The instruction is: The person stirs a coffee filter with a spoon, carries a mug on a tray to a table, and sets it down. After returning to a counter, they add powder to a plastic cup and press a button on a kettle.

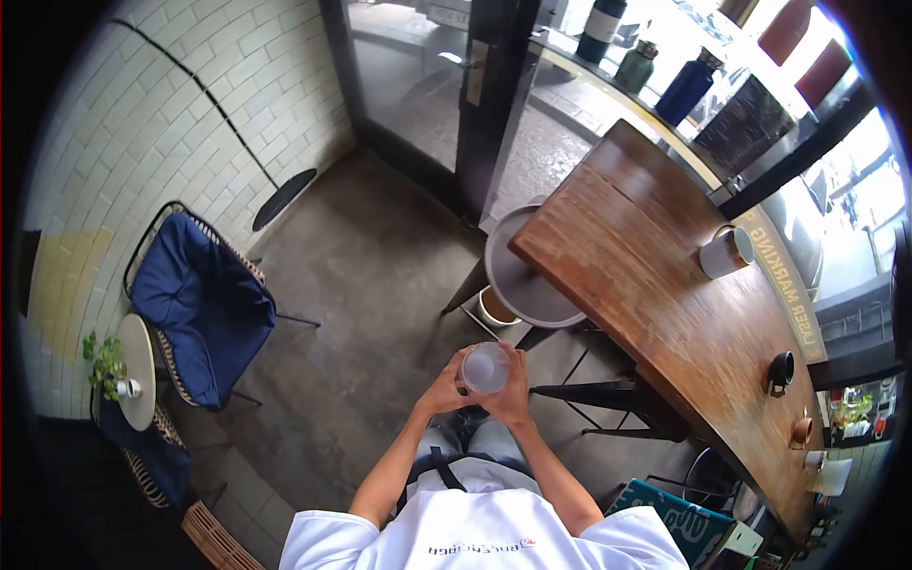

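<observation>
In front of my body I hold a clear cup (485,369) with a round, whitish top facing up at me. My left hand (443,390) wraps its left side, fingers curled against the wall. From the right, my right hand (513,391) closes round the same cup, its fingers near the rim. The cup is over the floor, clear of the wooden counter. Its lower part is hidden behind my hands.
To the right runs a long wooden counter (655,237) bearing a white mug (726,253) and small cups. A round grey stool (513,261) stands under its near corner. At left are a blue cushioned chair (204,304) and a small round table (139,375). Ahead is a glass door (408,85).
</observation>
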A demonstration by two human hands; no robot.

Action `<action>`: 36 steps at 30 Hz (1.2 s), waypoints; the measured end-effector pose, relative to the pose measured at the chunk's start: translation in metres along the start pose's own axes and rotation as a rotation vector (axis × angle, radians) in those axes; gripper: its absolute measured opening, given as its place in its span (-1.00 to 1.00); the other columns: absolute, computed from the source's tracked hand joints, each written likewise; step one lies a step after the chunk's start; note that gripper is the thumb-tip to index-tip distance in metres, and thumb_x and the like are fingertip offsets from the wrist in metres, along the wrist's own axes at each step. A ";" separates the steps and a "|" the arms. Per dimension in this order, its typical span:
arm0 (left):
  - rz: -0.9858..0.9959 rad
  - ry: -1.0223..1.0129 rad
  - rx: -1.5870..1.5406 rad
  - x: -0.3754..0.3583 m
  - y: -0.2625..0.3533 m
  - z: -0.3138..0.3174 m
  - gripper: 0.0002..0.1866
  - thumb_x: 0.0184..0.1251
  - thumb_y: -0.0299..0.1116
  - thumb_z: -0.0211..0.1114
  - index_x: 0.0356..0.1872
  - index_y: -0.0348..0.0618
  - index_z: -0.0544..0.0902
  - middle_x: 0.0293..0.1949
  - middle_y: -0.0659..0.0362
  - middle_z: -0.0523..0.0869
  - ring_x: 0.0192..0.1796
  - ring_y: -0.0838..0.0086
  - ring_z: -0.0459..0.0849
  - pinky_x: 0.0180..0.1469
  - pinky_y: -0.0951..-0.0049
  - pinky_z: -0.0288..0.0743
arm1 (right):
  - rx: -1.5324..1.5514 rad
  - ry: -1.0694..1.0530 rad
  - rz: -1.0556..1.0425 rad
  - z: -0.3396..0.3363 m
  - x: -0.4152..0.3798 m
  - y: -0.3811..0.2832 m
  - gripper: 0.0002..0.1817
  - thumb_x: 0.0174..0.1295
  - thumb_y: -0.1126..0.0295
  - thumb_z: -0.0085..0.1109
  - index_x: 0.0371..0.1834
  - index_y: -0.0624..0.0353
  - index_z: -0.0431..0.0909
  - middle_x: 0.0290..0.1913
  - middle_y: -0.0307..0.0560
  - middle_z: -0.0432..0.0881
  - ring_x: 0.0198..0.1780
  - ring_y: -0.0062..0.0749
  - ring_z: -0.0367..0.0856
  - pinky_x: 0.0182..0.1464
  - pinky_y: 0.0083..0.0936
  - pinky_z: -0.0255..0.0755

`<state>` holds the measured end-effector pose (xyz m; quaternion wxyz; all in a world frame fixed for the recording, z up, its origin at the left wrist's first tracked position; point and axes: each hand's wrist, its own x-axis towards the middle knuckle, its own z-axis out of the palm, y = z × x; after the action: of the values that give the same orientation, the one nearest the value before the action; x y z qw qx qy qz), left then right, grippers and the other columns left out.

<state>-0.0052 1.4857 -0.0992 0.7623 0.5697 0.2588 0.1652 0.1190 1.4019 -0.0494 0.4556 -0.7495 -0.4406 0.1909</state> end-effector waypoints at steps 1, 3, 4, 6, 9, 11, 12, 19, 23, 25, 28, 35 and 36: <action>-0.007 0.011 -0.008 -0.002 -0.010 -0.002 -0.04 -0.24 -0.40 0.60 0.32 -0.13 0.28 0.24 0.15 0.43 0.28 0.39 0.42 0.27 0.36 0.35 | -0.023 0.001 -0.008 0.006 -0.003 -0.002 -0.02 -0.43 0.41 0.60 0.22 0.18 0.29 -0.03 0.04 0.44 -0.02 -0.01 0.53 0.03 -0.22 0.46; 0.223 0.150 0.284 -0.004 -0.028 -0.006 -0.10 -0.22 -0.41 0.58 0.28 -0.14 0.33 0.16 0.14 0.51 0.21 0.40 0.50 0.25 0.37 0.37 | -0.015 0.003 0.010 0.018 -0.010 -0.004 -0.01 -0.42 0.39 0.62 0.23 0.20 0.27 -0.01 0.03 0.45 0.00 -0.06 0.53 0.06 -0.26 0.45; 0.214 0.157 0.273 -0.006 -0.035 -0.009 -0.10 -0.22 -0.41 0.58 0.28 -0.14 0.33 0.16 0.14 0.51 0.21 0.40 0.50 0.25 0.37 0.37 | -0.006 0.020 0.017 0.023 -0.014 -0.002 0.01 -0.40 0.36 0.64 0.24 0.22 0.26 0.01 0.02 0.45 0.03 -0.10 0.53 0.08 -0.29 0.44; 0.208 0.221 0.246 -0.010 -0.048 -0.012 -0.18 -0.21 -0.40 0.57 0.22 -0.16 0.39 0.09 0.12 0.57 0.17 0.38 0.53 0.22 0.36 0.40 | 0.056 0.014 0.045 0.037 -0.025 0.017 0.01 -0.37 0.33 0.65 0.24 0.25 0.24 0.04 0.02 0.45 0.07 -0.16 0.52 0.11 -0.32 0.43; 0.182 0.250 0.221 -0.014 -0.047 -0.016 -0.21 -0.21 -0.39 0.56 0.19 -0.17 0.42 0.09 0.10 0.57 0.16 0.33 0.56 0.21 0.35 0.41 | 0.196 0.018 0.104 0.061 -0.033 0.038 0.02 -0.34 0.28 0.67 0.25 0.27 0.22 0.10 0.01 0.46 0.13 -0.24 0.50 0.17 -0.36 0.39; 0.140 0.252 0.190 -0.010 -0.048 -0.016 -0.21 -0.21 -0.39 0.53 0.19 -0.19 0.41 0.08 0.08 0.57 0.17 0.30 0.55 0.22 0.36 0.39 | 0.256 0.012 0.146 0.072 -0.032 0.052 0.02 -0.33 0.27 0.68 0.25 0.27 0.22 0.12 0.01 0.46 0.15 -0.25 0.49 0.19 -0.36 0.38; 0.105 0.242 0.181 -0.006 -0.054 -0.018 -0.22 -0.22 -0.40 0.51 0.18 -0.20 0.41 0.08 0.06 0.56 0.19 0.26 0.55 0.23 0.36 0.38 | 0.318 0.002 0.149 0.079 -0.031 0.061 -0.01 -0.32 0.29 0.67 0.23 0.26 0.24 0.10 -0.02 0.47 0.14 -0.29 0.50 0.18 -0.38 0.39; 0.058 0.255 0.254 0.034 -0.143 -0.027 0.09 -0.30 -0.38 0.57 0.38 -0.10 0.13 0.27 -0.04 0.40 0.29 0.12 0.45 0.27 0.24 0.39 | 0.344 -0.036 0.248 0.110 -0.014 0.148 -0.19 -0.22 0.42 0.61 0.14 0.25 0.30 0.00 -0.05 0.51 0.11 -0.33 0.51 0.20 -0.39 0.38; -0.224 0.259 0.217 0.040 -0.164 -0.033 0.25 -0.27 -0.29 0.57 0.50 -0.01 -0.09 0.41 -0.10 0.13 0.46 0.01 0.14 0.44 0.19 0.17 | 0.232 0.031 0.367 0.125 0.004 0.216 -0.29 -0.20 0.45 0.59 0.04 0.29 0.37 -0.06 -0.08 0.55 0.02 -0.35 0.54 0.12 -0.42 0.41; -0.225 0.313 0.218 0.036 -0.181 -0.034 0.22 -0.23 -0.29 0.56 0.50 0.00 -0.08 0.41 -0.10 0.13 0.44 0.01 0.18 0.43 0.18 0.20 | 0.229 0.085 0.365 0.128 0.023 0.258 -0.32 -0.21 0.40 0.61 -0.01 0.29 0.40 -0.08 -0.09 0.56 -0.03 -0.35 0.56 0.08 -0.43 0.43; -0.291 0.368 0.155 0.021 -0.201 -0.034 0.15 -0.15 -0.29 0.55 0.49 0.01 -0.03 0.40 -0.09 0.15 0.39 0.01 0.28 0.38 0.16 0.27 | -0.173 0.112 0.449 0.128 0.057 0.317 -0.32 -0.27 0.29 0.64 -0.07 0.29 0.45 -0.07 -0.03 0.58 0.00 -0.36 0.55 0.03 -0.42 0.48; -0.443 0.372 0.063 0.004 -0.234 -0.026 -0.06 0.04 -0.26 0.48 0.44 -0.01 0.13 0.35 -0.06 0.23 0.25 0.08 0.49 0.19 0.13 0.48 | -0.033 0.109 0.765 0.122 0.138 0.376 -0.19 -0.36 0.15 0.67 -0.01 0.37 0.51 -0.11 0.04 0.64 -0.13 -0.28 0.65 -0.07 -0.37 0.55; -0.463 0.362 0.043 0.002 -0.235 -0.025 -0.11 0.08 -0.26 0.46 0.43 -0.01 0.15 0.34 -0.06 0.24 0.25 0.09 0.49 0.16 0.11 0.50 | -0.054 0.075 0.769 0.120 0.145 0.387 -0.15 -0.37 0.12 0.67 0.01 0.38 0.51 -0.08 0.06 0.64 -0.10 -0.27 0.65 -0.06 -0.37 0.55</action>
<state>-0.0278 1.4368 -0.3293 0.7089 0.4731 0.5169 0.0802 0.3025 1.5084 -0.4237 0.3468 -0.8782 -0.1152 0.3085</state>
